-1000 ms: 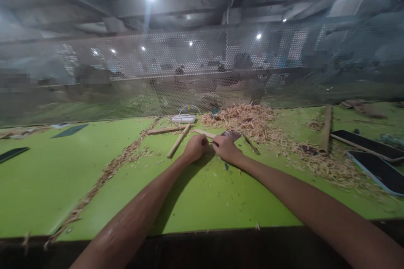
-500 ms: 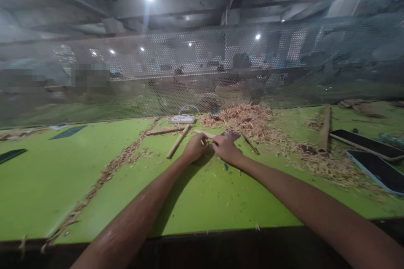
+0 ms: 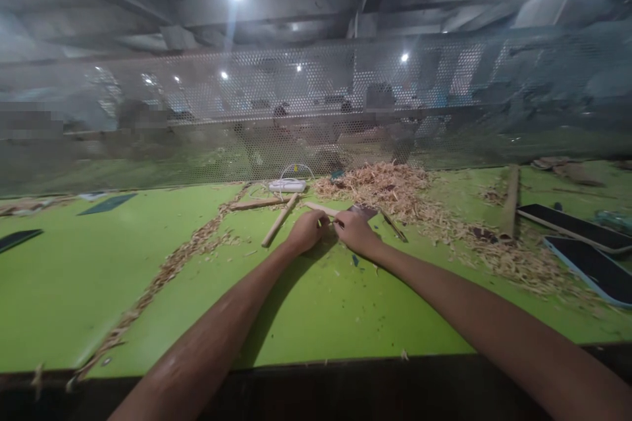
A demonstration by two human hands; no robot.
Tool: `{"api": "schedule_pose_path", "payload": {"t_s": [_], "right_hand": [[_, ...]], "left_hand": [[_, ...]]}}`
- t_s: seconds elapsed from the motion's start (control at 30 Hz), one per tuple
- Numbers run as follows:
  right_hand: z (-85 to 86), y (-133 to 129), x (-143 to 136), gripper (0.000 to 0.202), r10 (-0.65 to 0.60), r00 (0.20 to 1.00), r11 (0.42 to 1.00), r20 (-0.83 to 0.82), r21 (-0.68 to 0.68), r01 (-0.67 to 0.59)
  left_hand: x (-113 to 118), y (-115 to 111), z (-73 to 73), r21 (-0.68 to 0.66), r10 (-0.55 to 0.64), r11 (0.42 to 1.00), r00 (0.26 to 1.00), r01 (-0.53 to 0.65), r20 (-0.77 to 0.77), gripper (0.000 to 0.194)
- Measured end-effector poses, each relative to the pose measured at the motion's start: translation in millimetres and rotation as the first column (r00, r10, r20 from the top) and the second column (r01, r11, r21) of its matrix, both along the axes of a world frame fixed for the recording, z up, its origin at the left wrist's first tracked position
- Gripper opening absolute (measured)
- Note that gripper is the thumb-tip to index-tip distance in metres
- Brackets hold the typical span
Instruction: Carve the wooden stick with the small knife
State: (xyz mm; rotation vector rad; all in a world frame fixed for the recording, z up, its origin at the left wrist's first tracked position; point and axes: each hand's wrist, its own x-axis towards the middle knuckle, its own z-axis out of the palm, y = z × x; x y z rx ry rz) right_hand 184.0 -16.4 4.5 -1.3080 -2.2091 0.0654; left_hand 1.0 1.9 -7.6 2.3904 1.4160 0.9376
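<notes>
My left hand (image 3: 307, 232) and my right hand (image 3: 354, 231) face each other low over the green table (image 3: 316, 316). Both are closed, fingertips pinched together around something small and thin that I cannot make out. Just beyond them lies a pale wooden stick (image 3: 320, 209), partly hidden by the fingers. A dark flat piece (image 3: 364, 211) is behind my right hand, and a thin dark tool (image 3: 394, 226) rests to its right. Left of my left hand, a round wooden stick (image 3: 280, 220) lies at a slant.
Wood shavings (image 3: 390, 181) are heaped at the back and trail right. A white power strip (image 3: 287, 186) sits near the mesh screen (image 3: 197, 138). Two phones (image 3: 590, 270) and a wooden tube (image 3: 511, 204) lie at right. A dark green sheet (image 3: 107, 204) is at left.
My fingertips have shifted slightly where they meet. Both hands stay in nearly the same spot, and the things on the table have not moved.
</notes>
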Motion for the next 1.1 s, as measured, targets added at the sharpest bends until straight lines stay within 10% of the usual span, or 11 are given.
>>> {"api": "schedule_pose_path", "payload": {"t_s": [1.1], "right_hand": [[1.0,0.2,0.0,0.020,0.029,1.000,0.999,0.010,0.018,-0.029]], "left_hand": [[-0.2,1.3,-0.6,0.040,-0.033,0.999,0.999,0.034,-0.032,0.012]]}}
